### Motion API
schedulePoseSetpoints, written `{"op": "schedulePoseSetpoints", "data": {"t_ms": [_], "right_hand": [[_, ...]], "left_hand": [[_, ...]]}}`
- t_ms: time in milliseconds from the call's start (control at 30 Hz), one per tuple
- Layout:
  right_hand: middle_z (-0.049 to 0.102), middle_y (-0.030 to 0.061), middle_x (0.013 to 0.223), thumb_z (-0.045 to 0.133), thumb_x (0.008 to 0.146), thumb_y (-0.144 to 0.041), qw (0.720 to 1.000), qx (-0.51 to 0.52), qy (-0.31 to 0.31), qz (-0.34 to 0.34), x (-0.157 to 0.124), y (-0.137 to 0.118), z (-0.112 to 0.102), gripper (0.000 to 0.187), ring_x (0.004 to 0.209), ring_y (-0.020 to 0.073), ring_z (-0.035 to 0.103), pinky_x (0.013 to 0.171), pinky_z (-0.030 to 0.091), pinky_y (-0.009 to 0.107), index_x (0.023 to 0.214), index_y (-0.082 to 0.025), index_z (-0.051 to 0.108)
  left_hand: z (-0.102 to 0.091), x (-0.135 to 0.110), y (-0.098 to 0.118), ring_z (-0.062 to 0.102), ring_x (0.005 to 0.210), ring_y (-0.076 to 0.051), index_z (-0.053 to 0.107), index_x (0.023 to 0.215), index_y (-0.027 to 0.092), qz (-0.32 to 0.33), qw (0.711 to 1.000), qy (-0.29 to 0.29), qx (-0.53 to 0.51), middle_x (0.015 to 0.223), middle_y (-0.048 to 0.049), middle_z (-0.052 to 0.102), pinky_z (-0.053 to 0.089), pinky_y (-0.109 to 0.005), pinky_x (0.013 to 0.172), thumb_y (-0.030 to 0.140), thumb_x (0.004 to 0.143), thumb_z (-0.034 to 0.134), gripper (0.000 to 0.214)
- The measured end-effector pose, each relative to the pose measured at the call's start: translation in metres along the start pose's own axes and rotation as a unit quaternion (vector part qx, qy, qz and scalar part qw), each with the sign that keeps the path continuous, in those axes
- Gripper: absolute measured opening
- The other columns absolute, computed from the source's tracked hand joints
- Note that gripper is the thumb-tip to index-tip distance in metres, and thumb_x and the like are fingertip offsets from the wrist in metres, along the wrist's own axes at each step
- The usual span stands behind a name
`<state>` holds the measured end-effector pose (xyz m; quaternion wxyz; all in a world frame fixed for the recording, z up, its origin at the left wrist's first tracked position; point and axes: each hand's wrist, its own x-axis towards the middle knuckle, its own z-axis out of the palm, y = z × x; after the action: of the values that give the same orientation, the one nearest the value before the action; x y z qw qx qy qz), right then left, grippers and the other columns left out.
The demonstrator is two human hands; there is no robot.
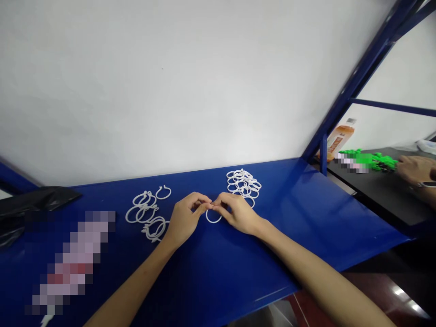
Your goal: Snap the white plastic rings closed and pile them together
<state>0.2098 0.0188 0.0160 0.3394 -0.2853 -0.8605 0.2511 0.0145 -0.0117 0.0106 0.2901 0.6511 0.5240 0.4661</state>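
White ring (213,222), pinched at top edge by left hand (188,212) and right hand (240,212); similar rings (242,177) just beyond right hand.

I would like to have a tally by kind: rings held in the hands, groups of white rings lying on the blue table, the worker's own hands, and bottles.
Held white ring: 1
Left ring group, right ring group: 2
Left hand, right hand: 2
Bottle: 1
Total: 6, each group counted once; its overlapping rings cannot be counted surely.
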Motion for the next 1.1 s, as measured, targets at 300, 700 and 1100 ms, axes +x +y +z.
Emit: {"op": "schedulePoseSetpoints", "data": {"t_ms": [300,700,1100], "right_hand": [[0.069,0.0001,0.083,0.058,0.095,-0.017,0.997,0.079,-0.003,0.008,0.000,-0.012,-0.006,0.010,0.073,0.0122,0.062,0.068,0.046,0.024,0.088,-0.019,0.065],[0.070,0.0006,0.081,0.060,0.095,-0.022,0.996,0.091,-0.003,0.025,-0.001,-0.016,-0.005,0.012,0.074,0.0135,0.064,0.069,0.047,0.024,0.086,-0.019,0.068],[0.070,0.0012,0.080,0.059,0.096,-0.040,0.964,0.218,-0.027,0.152,0.002,-0.010,0.001,0.024,0.064,0.0110,0.057,0.061,0.043,0.023,0.095,-0.017,0.068]], "left_hand": [[-0.001,-0.004,0.008,0.061,0.065,-0.012,0.068,0.070,0.023,0.076,0.995,0.025,0.055,0.071,0.0035,0.070,0.048,-0.023,0.068,0.025,0.088,0.058,0.021],[0.000,-0.007,0.018,0.060,0.063,-0.013,0.065,0.070,0.022,0.103,0.993,0.008,0.060,0.069,0.0019,0.069,0.047,-0.023,0.064,0.037,0.091,0.058,0.027],[-0.007,0.000,0.012,0.057,0.059,-0.013,0.064,0.070,0.023,0.075,0.994,0.025,0.078,0.066,0.0029,0.067,0.045,-0.024,0.062,0.037,0.088,0.058,0.024]]}}
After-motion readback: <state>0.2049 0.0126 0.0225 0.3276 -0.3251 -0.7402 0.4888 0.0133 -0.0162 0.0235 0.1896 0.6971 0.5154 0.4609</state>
